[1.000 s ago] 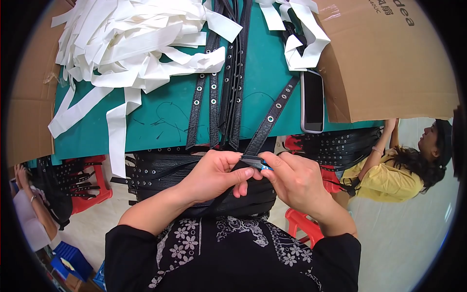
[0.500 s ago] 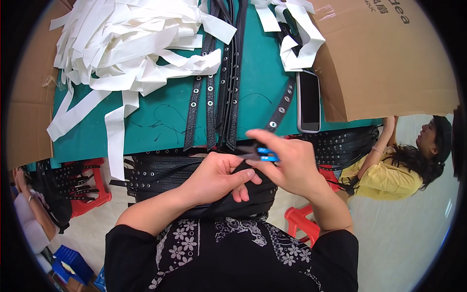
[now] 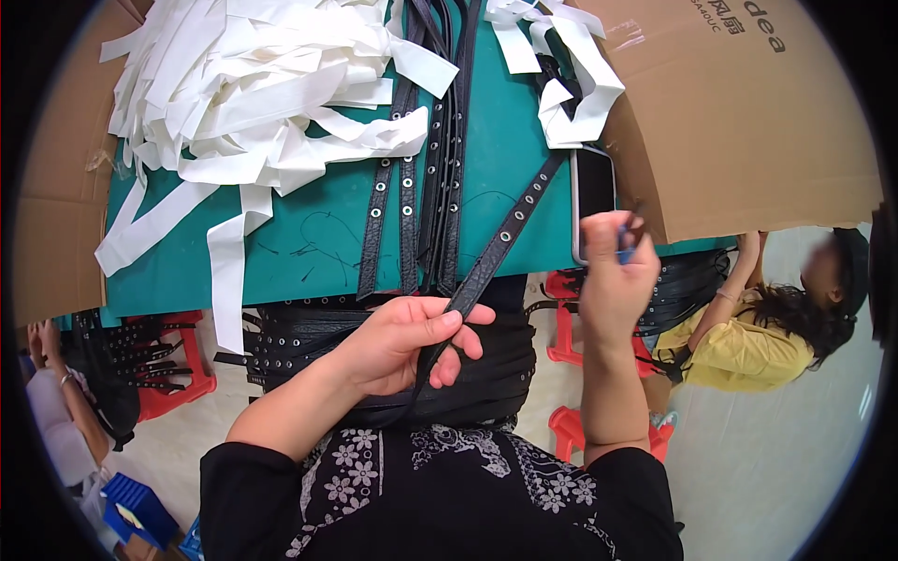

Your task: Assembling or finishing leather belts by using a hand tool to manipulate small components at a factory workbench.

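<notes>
A black strap [image 3: 496, 245] with metal eyelets is pinched between the thumb and fingers of my left hand [image 3: 407, 344]. It slants up to the right across the table edge, and its far end passes under white strips. My right hand [image 3: 617, 271], raised beside the phone, is closed on small thread snips [image 3: 626, 247] with blue handles; their blades are blurred. A thick bundle of black eyelet straps [image 3: 304, 348] lies across my lap beneath both hands. More black straps [image 3: 409, 220] hang lengthwise over the table, just beyond my left hand.
A heap of white fabric strips [image 3: 234, 103] covers the left of the green table [image 3: 337, 201]. Loose thread ends lie there. A phone [image 3: 591, 187] lies by a cardboard box [image 3: 739, 122]. Red stools [image 3: 566, 430] stand below. People sit at both sides, one in a yellow top [image 3: 748, 337].
My right hand has moved with the snips away from the strap, up and to the right. My left hand keeps its pinch, and the strap now stretches straighter across the table edge.
</notes>
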### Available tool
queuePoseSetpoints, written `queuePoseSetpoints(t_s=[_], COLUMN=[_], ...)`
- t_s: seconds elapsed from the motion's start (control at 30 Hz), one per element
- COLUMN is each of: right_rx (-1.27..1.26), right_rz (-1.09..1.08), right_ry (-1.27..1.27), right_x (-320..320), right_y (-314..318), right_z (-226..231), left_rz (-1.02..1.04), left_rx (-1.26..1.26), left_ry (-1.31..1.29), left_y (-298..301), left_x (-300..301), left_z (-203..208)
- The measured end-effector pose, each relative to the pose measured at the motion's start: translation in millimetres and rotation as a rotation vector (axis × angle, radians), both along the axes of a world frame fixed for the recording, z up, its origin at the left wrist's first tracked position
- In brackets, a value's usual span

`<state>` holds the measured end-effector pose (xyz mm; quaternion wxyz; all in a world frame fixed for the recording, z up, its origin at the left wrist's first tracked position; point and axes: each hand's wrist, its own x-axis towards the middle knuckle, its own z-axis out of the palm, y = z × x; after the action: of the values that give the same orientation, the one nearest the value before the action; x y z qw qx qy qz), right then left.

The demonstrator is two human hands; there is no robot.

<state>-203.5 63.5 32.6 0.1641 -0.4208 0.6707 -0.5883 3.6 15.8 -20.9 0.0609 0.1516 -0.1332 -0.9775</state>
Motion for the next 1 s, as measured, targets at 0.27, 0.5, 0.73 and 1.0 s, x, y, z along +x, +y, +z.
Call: queuePoseSetpoints(t_s=[0.27, 0.5, 0.73, 1.0], right_rx=[0.511, 0.363, 0.438, 0.144], right_rz=[0.043, 0.249, 0.818, 1.109], right_ry=[0.294, 0.216, 0.577, 0.860], right_x=[-51.1, -3.6, -17.0, -13.8], right_y=[24.4, 10.7, -34.7, -57.1], right_z=[20.7, -2.5, 1.8, 6.3], left_rz=[0.005, -0.031, -0.063, -0.038], left_rx=[0.133, 0.148, -0.055, -0.364], left_ry=[0.121, 0.059, -0.080, -0.257], left_y=[-4.2, -4.1, -12.4, -17.0], left_x=[3.4, 0.7, 2.0, -1.0], left_z=[-7.3, -3.4, 12.6, 13.8])
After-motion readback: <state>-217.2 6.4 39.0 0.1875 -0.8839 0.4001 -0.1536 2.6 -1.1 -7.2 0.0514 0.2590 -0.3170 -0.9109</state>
